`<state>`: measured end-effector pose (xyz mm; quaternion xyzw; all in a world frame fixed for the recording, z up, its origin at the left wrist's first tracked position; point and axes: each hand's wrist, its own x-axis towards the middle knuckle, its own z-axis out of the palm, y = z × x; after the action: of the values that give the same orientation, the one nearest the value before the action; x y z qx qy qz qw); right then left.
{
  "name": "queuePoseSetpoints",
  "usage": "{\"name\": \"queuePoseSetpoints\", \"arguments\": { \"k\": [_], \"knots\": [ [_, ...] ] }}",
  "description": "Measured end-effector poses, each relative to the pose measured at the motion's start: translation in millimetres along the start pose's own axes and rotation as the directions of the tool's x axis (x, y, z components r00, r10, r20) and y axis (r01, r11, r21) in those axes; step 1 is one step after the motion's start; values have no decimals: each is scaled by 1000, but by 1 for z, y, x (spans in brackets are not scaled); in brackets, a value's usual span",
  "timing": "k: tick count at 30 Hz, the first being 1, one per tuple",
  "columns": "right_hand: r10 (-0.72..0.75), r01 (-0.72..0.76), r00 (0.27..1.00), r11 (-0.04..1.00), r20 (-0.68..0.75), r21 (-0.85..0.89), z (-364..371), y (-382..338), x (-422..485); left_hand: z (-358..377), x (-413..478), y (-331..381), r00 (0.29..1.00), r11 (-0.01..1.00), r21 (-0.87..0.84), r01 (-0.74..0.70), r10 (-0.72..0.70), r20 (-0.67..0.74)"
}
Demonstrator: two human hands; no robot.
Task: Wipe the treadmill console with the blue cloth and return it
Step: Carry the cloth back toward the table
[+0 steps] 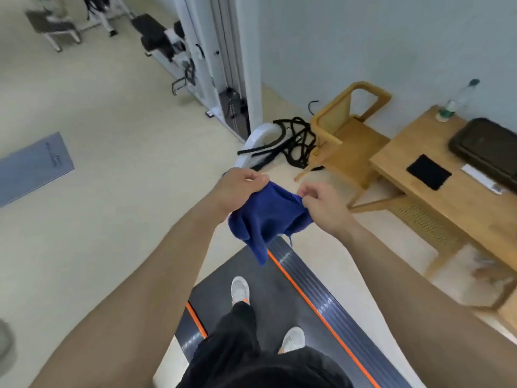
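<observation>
Standing on treadmill belt [268, 298], console out of view. Both hands pinching blue cloth [265, 217] at chest height: left hand [237, 189] bunching one top edge, right hand [321, 203] the other. Looks soft, light, limp, non-slip; best gripped at corners or wadded into a pad.

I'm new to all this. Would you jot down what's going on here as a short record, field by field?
place: a gym room
person: stands on the treadmill belt, both shoes on it
left hand: grips one edge of the blue cloth
right hand: pinches the opposite edge
cloth: held up between both hands, bunched, a corner hanging down
console: not in view
nearby: wooden table with a water bottle; wooden chair; black ropes on the floor
</observation>
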<state>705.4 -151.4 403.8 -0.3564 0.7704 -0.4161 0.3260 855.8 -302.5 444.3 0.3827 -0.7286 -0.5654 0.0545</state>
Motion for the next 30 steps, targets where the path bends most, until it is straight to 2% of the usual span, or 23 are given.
{"name": "queuePoseSetpoints", "arguments": {
  "k": [4, 7, 11, 14, 17, 18, 20, 23, 26, 28, 30],
  "knots": [
    [-14, 14, 1000, 998, -2, 54, 46, -39, 64, -64, 25, -31, 997, 997, 35, 63, -61, -45],
    [24, -28, 999, 981, 21, 191, 83, -74, 117, -113, 55, -51, 995, 997, 25, 66, -64, -71],
    [170, -196, 980, 893, 99, 406, 131, -108, 195, -176, 103, -75, 999, 999, -9, 31, -31, -18],
    [134, -218, 960, 907, 245, 360, 147, -126, 252, -222, 141, -101, 998, 995, 100, 23, -28, 49],
    [126, -174, 933, 978, 336, 118, 157, -134, 306, -260, 186, -129, 994, 961, 274, 47, -72, 81],
    [143, -153, 933, 988, 332, 3, 161, -134, 324, -271, 202, -139, 995, 949, 310, 54, -77, 62],
    [164, -143, 957, 984, 238, -102, 169, -131, 359, -290, 241, -159, 997, 927, 369, 69, -81, 16],
    [206, -207, 978, 978, 45, 18, 182, -105, 416, -307, 306, -184, 996, 942, 327, 81, -60, -73],
    [269, -253, 958, 956, -100, 148, 194, -61, 479, -306, 386, -198, 985, 994, 93, 61, -45, -166],
    [316, -285, 942, 930, -111, 231, 200, -32, 525, -296, 449, -199, 986, 998, -38, 46, -51, -158],
    [352, -324, 932, 914, -83, 245, 201, -2, 568, -282, 516, -203, 990, 996, -74, 44, -53, -130]
  ]
}}
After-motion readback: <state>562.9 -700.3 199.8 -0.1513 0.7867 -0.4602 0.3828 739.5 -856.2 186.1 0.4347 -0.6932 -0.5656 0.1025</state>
